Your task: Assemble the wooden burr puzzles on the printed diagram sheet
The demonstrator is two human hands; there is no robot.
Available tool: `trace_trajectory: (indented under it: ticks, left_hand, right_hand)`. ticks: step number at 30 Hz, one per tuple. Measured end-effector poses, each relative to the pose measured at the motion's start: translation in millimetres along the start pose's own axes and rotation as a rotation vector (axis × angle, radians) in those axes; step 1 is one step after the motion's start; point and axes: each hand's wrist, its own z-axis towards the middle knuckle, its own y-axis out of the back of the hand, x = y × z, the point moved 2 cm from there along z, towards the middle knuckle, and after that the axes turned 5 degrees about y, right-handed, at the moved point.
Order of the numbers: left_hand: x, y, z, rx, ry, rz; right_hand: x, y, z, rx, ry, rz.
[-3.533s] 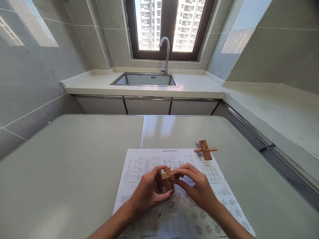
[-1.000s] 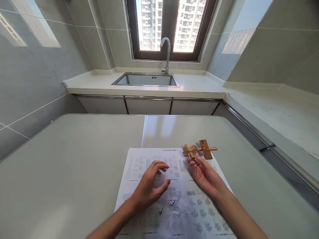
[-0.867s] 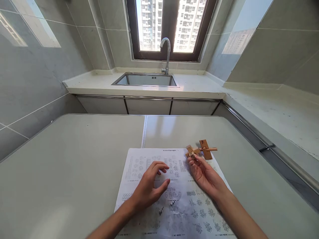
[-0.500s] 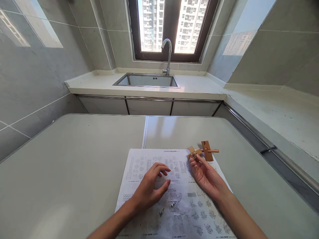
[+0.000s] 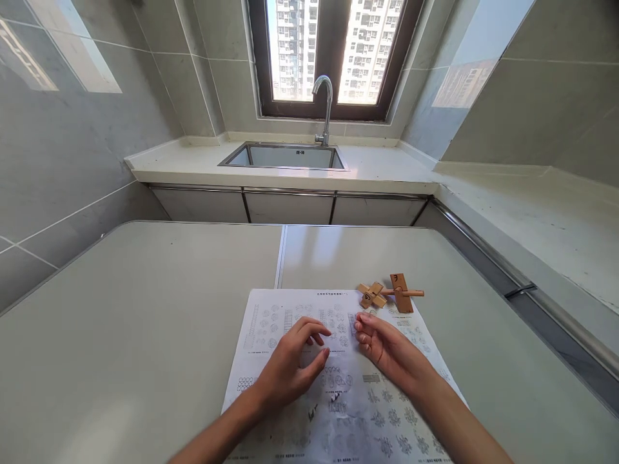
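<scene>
A small wooden puzzle-like piece (image 5: pixel 401 294) lies at the top right of the printed sheet (image 5: pixel 261 309). It has crossed slats (image 5: pixel 371 296) at one end, a flat marked plate at the other, and a thin rod running through. Just below the slats, my right hand (image 5: pixel 389 351) is apart from the wood. Its fingers are curled in, with the fingertips close to the thumb, and nothing shows in them. My left hand (image 5: pixel 294 361) hovers over or rests on the middle of the sheet, fingers bent and thumb apart, holding nothing.
The sheet lies on a pale table (image 5: pixel 145 322) with a seam down its middle. Beyond stands a counter (image 5: pixel 174 164) with a steel sink (image 5: pixel 285 154) and a curved tap (image 5: pixel 328 106) under a window. Another counter (image 5: pixel 546 212) runs along the right.
My right hand has come away from the crossed slats, moving left and towards me. The slats have turned and now rest on their own. My left hand stays where it was.
</scene>
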Motion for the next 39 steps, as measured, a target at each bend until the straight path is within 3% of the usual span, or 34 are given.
trace_trajectory:
  ticks: [39]
  left_hand:
    - [0.1, 0.0, -0.6, 0.027, 0.03, 0.012]
  right_hand:
    - [0.1, -1.7, 0.9, -0.003, 0.009, -0.044]
